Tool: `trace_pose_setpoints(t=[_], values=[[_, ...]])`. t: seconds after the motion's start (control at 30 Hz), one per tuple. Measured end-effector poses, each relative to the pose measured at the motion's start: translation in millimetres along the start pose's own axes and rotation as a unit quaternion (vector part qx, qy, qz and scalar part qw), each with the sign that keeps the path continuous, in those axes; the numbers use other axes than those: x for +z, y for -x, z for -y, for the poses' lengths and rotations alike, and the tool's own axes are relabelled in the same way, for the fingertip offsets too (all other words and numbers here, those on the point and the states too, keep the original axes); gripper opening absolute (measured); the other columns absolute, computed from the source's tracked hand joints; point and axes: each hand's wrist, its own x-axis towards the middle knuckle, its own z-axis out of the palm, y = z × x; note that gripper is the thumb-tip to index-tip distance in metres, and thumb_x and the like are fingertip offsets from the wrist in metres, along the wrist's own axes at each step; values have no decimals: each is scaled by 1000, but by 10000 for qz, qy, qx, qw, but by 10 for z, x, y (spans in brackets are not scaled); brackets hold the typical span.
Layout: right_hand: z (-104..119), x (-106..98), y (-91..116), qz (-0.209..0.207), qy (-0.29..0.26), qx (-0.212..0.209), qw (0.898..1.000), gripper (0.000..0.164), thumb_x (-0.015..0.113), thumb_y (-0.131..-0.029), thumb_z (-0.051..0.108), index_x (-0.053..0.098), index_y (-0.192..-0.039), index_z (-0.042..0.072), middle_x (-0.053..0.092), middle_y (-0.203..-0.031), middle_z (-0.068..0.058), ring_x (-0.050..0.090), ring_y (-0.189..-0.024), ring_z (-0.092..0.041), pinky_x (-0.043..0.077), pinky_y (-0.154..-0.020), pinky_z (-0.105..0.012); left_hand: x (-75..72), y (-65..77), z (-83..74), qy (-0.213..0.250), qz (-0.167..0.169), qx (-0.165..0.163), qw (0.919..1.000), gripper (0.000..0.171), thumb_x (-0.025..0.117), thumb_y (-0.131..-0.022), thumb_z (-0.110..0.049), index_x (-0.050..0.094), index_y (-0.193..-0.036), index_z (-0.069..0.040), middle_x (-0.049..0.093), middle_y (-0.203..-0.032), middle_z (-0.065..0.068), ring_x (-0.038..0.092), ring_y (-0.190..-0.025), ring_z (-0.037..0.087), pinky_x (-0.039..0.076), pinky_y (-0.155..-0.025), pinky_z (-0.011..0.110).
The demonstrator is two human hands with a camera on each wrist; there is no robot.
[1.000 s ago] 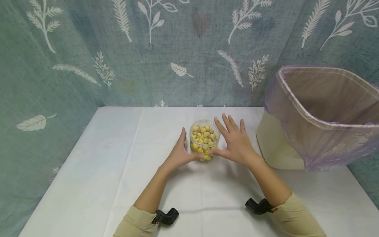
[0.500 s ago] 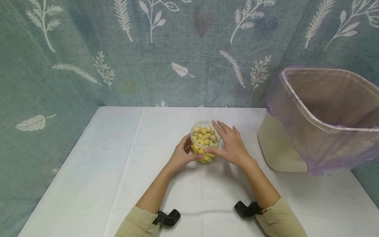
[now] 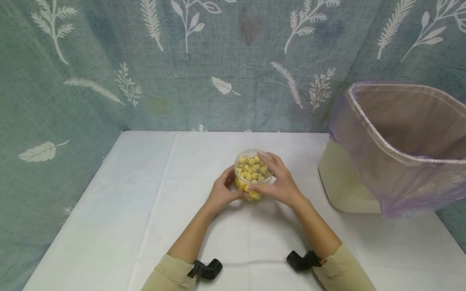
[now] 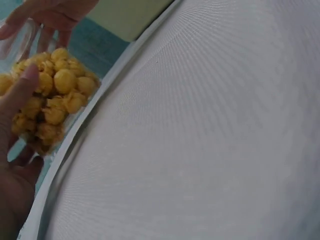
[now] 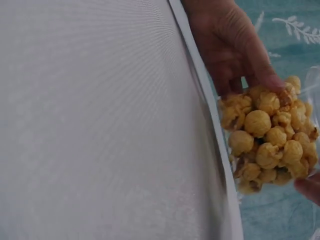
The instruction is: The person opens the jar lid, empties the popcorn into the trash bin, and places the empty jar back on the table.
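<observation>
A clear round jar of yellow popcorn [image 3: 251, 171] stands near the far middle of the white table. Against its left side my left hand [image 3: 220, 192] grips low, thumb across the front. My right hand [image 3: 281, 182] holds the jar's right side higher up, its index finger over the rim and its thumb at the front. In the left wrist view, the left thumb crosses the popcorn [image 4: 62, 82] and the right hand [image 4: 62, 12] is above. The right wrist view shows the left hand [image 5: 232, 42] touching the jar and the right thumb at the edge. Whether a clear lid covers the jar, I cannot tell.
A cream bin [image 3: 346, 182] lined with a purple translucent bag [image 3: 393, 182] stands at the right. White cloth [image 3: 109, 218] covers the table. A green leaf-patterned curtain [image 3: 174, 93] hangs behind and at the left.
My right hand has come in from the right, its spread fingers closing onto the jar. My left fingers have curled round the jar's left side. The jar has hardly moved.
</observation>
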Motion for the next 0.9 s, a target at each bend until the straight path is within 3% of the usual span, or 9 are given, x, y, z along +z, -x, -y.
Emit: trace_pose_setpoints(t=[0.13,0.27,0.43,0.53,0.67,0.77,0.9], values=[[59,-36,15,-303,-256,-278,9988,90,88,-64,12,43,-142,7,39,-140,-19,42,-128,-34,48,-94,-51,3,75,-198,54,-38,182,9998,92,83,-69,-4,33,-146,-12,36,-150,3,31,-139,22,24,-115,34],[134,-94,14,-507,-516,-458,9963,91,88,-62,9,43,-141,2,39,-140,-22,42,-128,-36,48,-94,-49,1,128,-315,-54,5,586,9983,92,83,-71,-8,32,-147,-14,35,-150,4,28,-140,22,22,-116,38],[304,-184,6,-648,-958,-683,9909,85,84,-69,19,41,-135,-12,37,-136,-34,43,-123,-47,46,-92,-53,-1,88,-226,-86,82,1105,9938,96,82,-69,-7,29,-149,-19,34,-148,3,27,-141,20,21,-116,38],[331,-195,10,-752,-1095,-815,9878,84,83,-70,20,41,-135,-12,38,-135,-34,46,-118,-47,46,-90,-54,-18,63,-149,-18,211,1279,9916,98,82,-70,-10,28,-149,-20,33,-148,2,27,-140,18,20,-116,41],[312,-210,35,-840,-1195,-808,9860,87,84,-63,-2,40,-139,-7,38,-137,-28,48,-117,-42,46,-92,-48,-20,60,-88,128,406,1434,9887,100,83,-70,-21,24,-150,-18,30,-149,4,27,-138,20,25,-114,41],[321,-220,41,-878,-1361,-742,9840,88,82,-63,-9,38,-140,-6,38,-139,-24,47,-120,-41,47,-94,-42,-17,60,-57,196,453,1697,9843,104,82,-68,-31,21,-151,-17,27,-151,5,30,-137,18,33,-110,32],[286,-179,53,-1170,-2000,-639,9707,84,82,-72,15,38,-140,-7,39,-140,-18,50,-121,-31,50,-92,-30,-13,75,-49,425,481,2275,9717,112,81,-66,-36,14,-150,-7,21,-154,12,31,-136,15,34,-108,24]])
